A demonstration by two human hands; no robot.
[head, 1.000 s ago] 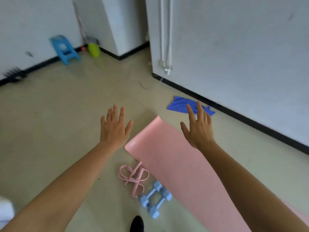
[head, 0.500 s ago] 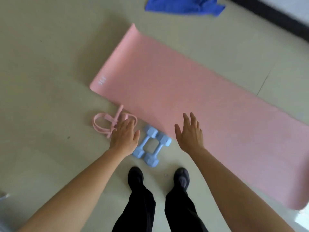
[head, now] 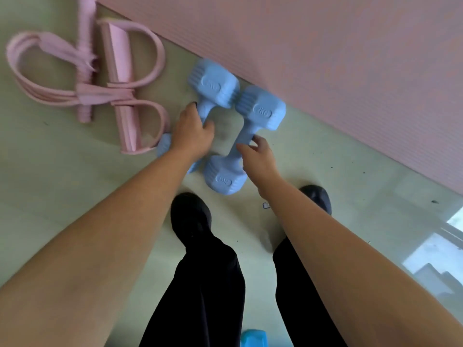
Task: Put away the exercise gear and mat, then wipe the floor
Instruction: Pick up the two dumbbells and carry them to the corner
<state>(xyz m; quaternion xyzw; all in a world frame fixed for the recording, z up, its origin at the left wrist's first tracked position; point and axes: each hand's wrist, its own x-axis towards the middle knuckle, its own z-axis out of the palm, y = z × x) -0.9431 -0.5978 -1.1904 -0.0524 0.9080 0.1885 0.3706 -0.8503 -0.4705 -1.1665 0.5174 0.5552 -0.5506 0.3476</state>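
Two light blue dumbbells lie side by side on the floor by the edge of the pink mat [head: 325,46]. My left hand [head: 191,132] curls around the handle of the left dumbbell [head: 215,83], hiding most of its near end. My right hand [head: 258,156] wraps its fingers onto the handle of the right dumbbell [head: 260,108]. Both dumbbells still rest on the floor. A pink resistance pull-rope [head: 100,78] lies to the left of them.
My two black shoes [head: 190,216] and black trouser legs stand just below the dumbbells. A bright blue object [head: 253,338] shows at the bottom edge. A light reflection lies on the floor at the lower right.
I have bent down much closer to the floor. Both hands dropped from hovering open above the gear onto the dumbbell handles and closed around them.
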